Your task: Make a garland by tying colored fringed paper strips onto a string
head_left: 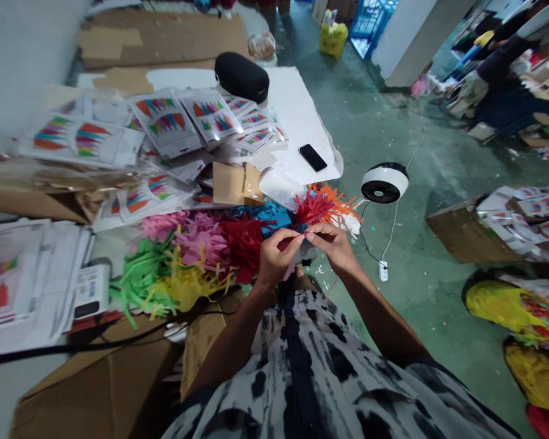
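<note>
1. The left hand point(277, 253) and the right hand point(333, 244) meet fingertip to fingertip just above the person's lap. Both pinch a small red paper piece point(287, 242) between thumb and fingers; most of it is hidden by the fingers.
2. Directly behind the hands lies a row of fringed paper bundles: red and orange point(324, 207) nearest the right hand, then blue point(268, 214), dark red point(243, 239), pink point(196, 238), yellow point(187, 286) and green point(144, 274) running out to the left.
3. The bundles sit along the near edge of the work surface, above a cardboard box point(105, 378) that stands beside the person's knee.
4. Farther back are packaged cards with coloured fan prints point(165, 122), a small brown carton point(231, 183), a black phone point(312, 157) near the corner of a white sheet point(293, 103), and a black pouch point(241, 76).
5. To the right of the hands the green floor point(393, 122) lies open, with only a white fan point(384, 182) and its cord close by; an open box of packets point(507, 222) and yellow bags point(507, 305) stand well apart.
</note>
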`<move>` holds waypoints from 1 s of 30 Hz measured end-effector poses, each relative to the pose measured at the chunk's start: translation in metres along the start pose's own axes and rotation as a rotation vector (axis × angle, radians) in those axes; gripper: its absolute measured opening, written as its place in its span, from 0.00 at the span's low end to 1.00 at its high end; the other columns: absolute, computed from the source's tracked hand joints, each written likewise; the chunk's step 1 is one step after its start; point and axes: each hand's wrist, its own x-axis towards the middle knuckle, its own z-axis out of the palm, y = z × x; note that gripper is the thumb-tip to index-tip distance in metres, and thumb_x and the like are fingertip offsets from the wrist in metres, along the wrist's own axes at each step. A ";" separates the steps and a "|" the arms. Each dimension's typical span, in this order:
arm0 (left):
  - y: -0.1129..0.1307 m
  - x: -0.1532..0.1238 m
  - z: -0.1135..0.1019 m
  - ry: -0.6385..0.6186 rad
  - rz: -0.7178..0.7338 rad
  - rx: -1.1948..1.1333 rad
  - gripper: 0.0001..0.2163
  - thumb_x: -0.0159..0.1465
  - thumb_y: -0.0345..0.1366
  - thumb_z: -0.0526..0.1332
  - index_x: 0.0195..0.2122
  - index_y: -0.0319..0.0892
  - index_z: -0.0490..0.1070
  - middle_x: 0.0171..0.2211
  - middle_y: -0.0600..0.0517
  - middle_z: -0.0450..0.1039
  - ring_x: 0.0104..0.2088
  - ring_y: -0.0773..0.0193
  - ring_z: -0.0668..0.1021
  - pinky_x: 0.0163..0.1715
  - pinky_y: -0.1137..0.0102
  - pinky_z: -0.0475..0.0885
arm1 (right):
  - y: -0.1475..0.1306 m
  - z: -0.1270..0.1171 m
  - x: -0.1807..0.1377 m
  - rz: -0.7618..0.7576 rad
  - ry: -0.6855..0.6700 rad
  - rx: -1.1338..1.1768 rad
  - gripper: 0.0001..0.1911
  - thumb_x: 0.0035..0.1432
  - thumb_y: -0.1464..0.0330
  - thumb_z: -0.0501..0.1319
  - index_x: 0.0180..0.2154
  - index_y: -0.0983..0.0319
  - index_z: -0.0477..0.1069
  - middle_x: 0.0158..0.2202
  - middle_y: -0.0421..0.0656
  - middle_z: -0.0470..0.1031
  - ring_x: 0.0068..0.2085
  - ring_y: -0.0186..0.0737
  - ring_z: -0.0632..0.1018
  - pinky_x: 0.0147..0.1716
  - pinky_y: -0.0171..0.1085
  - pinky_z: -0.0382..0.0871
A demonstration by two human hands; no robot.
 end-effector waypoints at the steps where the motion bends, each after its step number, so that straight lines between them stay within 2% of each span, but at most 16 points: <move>1: -0.001 0.000 0.000 0.005 0.000 -0.005 0.08 0.64 0.41 0.68 0.34 0.41 0.80 0.33 0.51 0.81 0.35 0.62 0.80 0.40 0.70 0.75 | 0.001 0.001 0.000 0.001 -0.027 0.013 0.19 0.49 0.52 0.77 0.34 0.58 0.80 0.34 0.40 0.81 0.35 0.37 0.77 0.39 0.37 0.73; 4: -0.003 0.000 0.002 0.005 -0.017 -0.004 0.07 0.64 0.40 0.67 0.35 0.41 0.79 0.33 0.52 0.81 0.35 0.63 0.80 0.40 0.70 0.74 | 0.003 0.000 -0.002 -0.021 -0.052 0.035 0.20 0.49 0.53 0.77 0.38 0.56 0.80 0.38 0.40 0.81 0.39 0.38 0.79 0.43 0.38 0.74; 7: -0.004 0.000 0.004 0.007 -0.034 0.017 0.07 0.64 0.40 0.68 0.34 0.41 0.79 0.33 0.52 0.80 0.35 0.64 0.80 0.40 0.71 0.74 | 0.005 -0.003 -0.002 -0.055 0.012 0.012 0.20 0.53 0.53 0.75 0.44 0.55 0.80 0.39 0.40 0.81 0.39 0.38 0.78 0.42 0.37 0.73; 10: -0.003 0.001 0.006 0.007 -0.035 0.025 0.07 0.64 0.40 0.68 0.34 0.41 0.79 0.33 0.52 0.80 0.35 0.64 0.80 0.40 0.71 0.74 | 0.007 -0.006 -0.001 -0.083 0.081 -0.018 0.17 0.55 0.52 0.74 0.39 0.57 0.80 0.36 0.40 0.80 0.36 0.37 0.77 0.39 0.37 0.72; 12: -0.002 0.003 0.008 0.006 -0.040 0.017 0.07 0.64 0.39 0.68 0.34 0.42 0.79 0.33 0.52 0.81 0.35 0.64 0.80 0.40 0.71 0.75 | 0.010 -0.006 0.000 -0.089 0.074 -0.027 0.16 0.55 0.53 0.74 0.37 0.57 0.80 0.34 0.40 0.80 0.35 0.37 0.76 0.38 0.37 0.72; 15: -0.003 0.003 0.012 0.019 -0.052 0.006 0.07 0.64 0.39 0.68 0.34 0.41 0.79 0.32 0.52 0.80 0.35 0.64 0.80 0.40 0.71 0.75 | 0.014 -0.006 0.000 -0.118 0.050 -0.047 0.15 0.58 0.53 0.72 0.37 0.58 0.80 0.35 0.40 0.80 0.35 0.37 0.77 0.39 0.37 0.72; 20: -0.007 0.005 0.014 -0.041 -0.089 0.002 0.07 0.64 0.40 0.67 0.34 0.42 0.78 0.32 0.53 0.79 0.34 0.64 0.79 0.39 0.71 0.74 | 0.019 -0.011 0.000 -0.189 0.138 -0.104 0.13 0.60 0.55 0.71 0.38 0.58 0.80 0.35 0.40 0.79 0.35 0.37 0.76 0.39 0.37 0.71; 25: -0.009 0.007 0.018 -0.038 -0.109 0.005 0.08 0.64 0.41 0.67 0.34 0.42 0.78 0.32 0.53 0.79 0.34 0.64 0.79 0.39 0.71 0.74 | 0.021 -0.014 0.001 -0.173 0.087 -0.041 0.12 0.61 0.57 0.71 0.40 0.57 0.79 0.36 0.41 0.79 0.37 0.37 0.76 0.40 0.38 0.71; 30: -0.008 0.006 0.025 -0.016 -0.048 0.038 0.06 0.65 0.39 0.66 0.35 0.43 0.78 0.34 0.53 0.80 0.37 0.64 0.79 0.43 0.70 0.73 | 0.018 -0.011 -0.001 -0.126 0.063 0.030 0.13 0.59 0.56 0.72 0.37 0.57 0.78 0.33 0.39 0.76 0.35 0.36 0.75 0.39 0.37 0.70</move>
